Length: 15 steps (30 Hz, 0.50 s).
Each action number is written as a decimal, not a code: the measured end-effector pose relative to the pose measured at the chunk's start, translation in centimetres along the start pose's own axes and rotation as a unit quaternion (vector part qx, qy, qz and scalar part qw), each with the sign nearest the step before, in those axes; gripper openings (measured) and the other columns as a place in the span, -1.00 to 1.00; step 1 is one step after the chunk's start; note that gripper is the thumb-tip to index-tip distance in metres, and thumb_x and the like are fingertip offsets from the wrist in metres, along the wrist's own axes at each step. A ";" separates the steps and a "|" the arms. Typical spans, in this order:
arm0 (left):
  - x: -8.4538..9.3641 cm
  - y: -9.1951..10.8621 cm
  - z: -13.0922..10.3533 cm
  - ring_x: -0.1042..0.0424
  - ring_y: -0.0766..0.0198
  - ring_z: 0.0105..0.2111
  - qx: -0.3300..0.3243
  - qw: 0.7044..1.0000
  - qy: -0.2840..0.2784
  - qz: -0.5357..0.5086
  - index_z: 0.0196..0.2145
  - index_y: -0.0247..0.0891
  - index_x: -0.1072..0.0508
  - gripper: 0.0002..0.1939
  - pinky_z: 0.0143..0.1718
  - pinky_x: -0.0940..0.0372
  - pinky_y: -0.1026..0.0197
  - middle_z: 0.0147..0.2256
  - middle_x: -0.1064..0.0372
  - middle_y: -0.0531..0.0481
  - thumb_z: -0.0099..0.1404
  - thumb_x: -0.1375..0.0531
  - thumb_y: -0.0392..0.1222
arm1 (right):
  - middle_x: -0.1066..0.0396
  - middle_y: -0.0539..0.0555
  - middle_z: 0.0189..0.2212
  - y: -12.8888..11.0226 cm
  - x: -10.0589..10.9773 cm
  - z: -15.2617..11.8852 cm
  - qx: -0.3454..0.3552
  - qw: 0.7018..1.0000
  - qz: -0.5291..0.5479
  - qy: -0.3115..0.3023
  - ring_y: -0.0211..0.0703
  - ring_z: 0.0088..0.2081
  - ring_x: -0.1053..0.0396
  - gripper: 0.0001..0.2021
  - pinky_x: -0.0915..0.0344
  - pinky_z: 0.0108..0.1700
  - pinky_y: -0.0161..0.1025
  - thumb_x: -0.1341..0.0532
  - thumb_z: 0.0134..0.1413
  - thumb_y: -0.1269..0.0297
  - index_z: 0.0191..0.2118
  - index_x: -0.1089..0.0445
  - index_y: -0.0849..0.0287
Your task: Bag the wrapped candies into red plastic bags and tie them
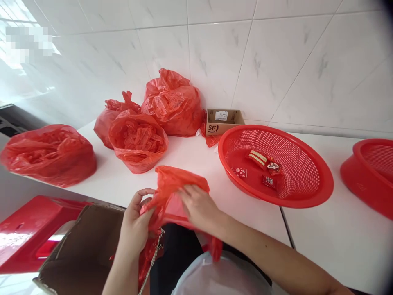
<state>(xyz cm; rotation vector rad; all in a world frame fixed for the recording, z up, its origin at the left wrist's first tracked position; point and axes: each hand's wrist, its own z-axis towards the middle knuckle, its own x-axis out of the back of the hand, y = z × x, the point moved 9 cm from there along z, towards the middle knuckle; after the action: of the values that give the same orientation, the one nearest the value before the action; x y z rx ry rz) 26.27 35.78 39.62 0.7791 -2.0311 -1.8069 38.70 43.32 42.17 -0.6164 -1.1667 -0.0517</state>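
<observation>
Near the table's front edge, my left hand [138, 217] grips the side of a thin red plastic bag [172, 176], fingers bunched in its film. My right hand [195, 205] is at the bag's other side, its fingers curled over the plastic and slightly blurred. The bag hangs loosely between both hands, with a strip of it dangling toward my lap. To the right of the hands stands a red perforated basket [294, 200] with several small wrapped packets [258, 159] on its bottom.
Several filled red bags [172, 102] line the left and back of the white table [190, 153]. A small cardboard box [213, 130] sits by the tiled wall. A second red basket [356, 176] is at far right. Below left are an open carton [82, 246] and a red stool [33, 221].
</observation>
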 end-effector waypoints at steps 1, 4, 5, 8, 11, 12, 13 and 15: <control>0.1 -0.1 -0.5 -0.29 0.40 -0.64 0.038 0.999 -0.025 -0.006 -0.16 -0.14 -0.34 -0.61 -0.63 -0.20 0.40 -0.51 -0.37 0.13 0.10 -0.36 -0.06 | -0.43 0.26 -0.06 1.4 -0.2 0.4 -0.028 0.998 -0.050 -0.011 0.08 -0.10 -0.39 -0.61 -0.33 -0.05 -0.04 -0.07 0.18 0.51 0.11 -0.35 0.26; 1.7 0.0 -2.1 -0.39 0.35 -0.54 0.116 0.990 -0.084 -0.021 -0.17 -0.13 -0.36 -0.64 -0.49 -0.32 0.35 -0.42 -0.42 0.09 0.13 -0.36 -0.06 | -0.47 0.27 -0.12 4.2 0.8 0.6 -0.082 0.983 -0.156 -0.056 0.15 -0.16 -0.41 -0.54 -0.28 -0.08 0.05 -0.12 0.24 0.36 0.25 -0.24 0.16; 2.6 0.1 -2.3 -0.40 0.35 -0.52 0.127 0.988 -0.089 -0.021 -0.16 -0.13 -0.38 -0.65 -0.45 -0.35 0.33 -0.40 -0.44 0.08 0.13 -0.36 -0.06 | -0.48 0.27 -0.15 4.5 1.3 0.5 -0.087 0.977 -0.178 -0.075 0.17 -0.16 -0.42 -0.51 -0.25 -0.07 0.06 -0.15 0.21 0.34 0.26 -0.23 0.14; 5.4 0.8 -1.6 -0.48 0.23 -0.41 0.114 0.988 -0.079 0.068 -0.14 -0.14 -0.48 -0.57 -0.34 -0.40 0.28 -0.30 -0.51 0.00 0.03 -0.42 -0.04 | -0.50 0.26 -0.16 4.3 2.8 0.2 -0.092 0.964 -0.210 -0.135 0.19 -0.15 -0.43 -0.50 -0.19 -0.03 0.06 -0.26 0.06 0.38 0.16 -0.33 0.16; 6.7 1.6 -0.1 -0.50 0.14 -0.30 0.073 0.963 -0.049 0.254 -0.21 -0.20 -0.58 -0.58 -0.29 -0.38 0.31 -0.28 -0.56 0.00 -0.05 -0.45 -0.04 | -0.54 0.21 -0.22 3.5 3.9 0.0 -0.092 0.956 -0.202 -0.190 0.13 -0.19 -0.47 -0.63 -0.13 0.03 0.07 -0.27 0.02 0.42 0.01 -0.43 0.21; 6.8 1.9 0.4 -0.49 0.17 -0.33 0.058 0.954 -0.030 0.292 -0.26 -0.22 -0.60 -0.63 -0.32 -0.36 0.33 -0.34 -0.56 0.02 -0.03 -0.44 -0.02 | -0.55 0.19 -0.26 3.2 4.2 -0.1 -0.087 0.955 -0.197 -0.205 0.09 -0.23 -0.48 -0.67 -0.13 0.03 0.07 -0.26 0.03 0.42 -0.02 -0.45 0.21; 6.8 2.2 0.7 -0.46 0.21 -0.39 0.041 0.951 -0.008 0.305 -0.32 -0.23 -0.59 -0.67 -0.37 -0.34 0.35 -0.41 -0.54 0.05 0.00 -0.42 0.02 | -0.55 0.16 -0.30 3.1 4.5 -0.2 -0.080 0.955 -0.192 -0.213 0.05 -0.27 -0.48 -0.68 -0.14 0.02 0.06 -0.25 0.05 0.42 -0.03 -0.45 0.20; 6.5 2.7 1.0 -0.40 0.30 -0.47 0.008 0.969 0.020 0.248 -0.37 -0.24 -0.57 -0.69 -0.45 -0.29 0.39 -0.49 -0.49 0.09 0.07 -0.37 0.06 | -0.55 0.14 -0.32 2.9 5.2 -0.3 -0.061 0.958 -0.192 -0.205 0.03 -0.30 -0.48 -0.63 -0.16 -0.01 0.02 -0.25 0.05 0.40 0.03 -0.43 0.17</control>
<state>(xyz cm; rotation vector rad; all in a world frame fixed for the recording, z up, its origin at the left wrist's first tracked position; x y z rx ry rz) 19.93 32.96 41.27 0.2663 -1.9882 -1.4771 42.13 46.98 45.42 -0.5120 -1.6862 -0.3421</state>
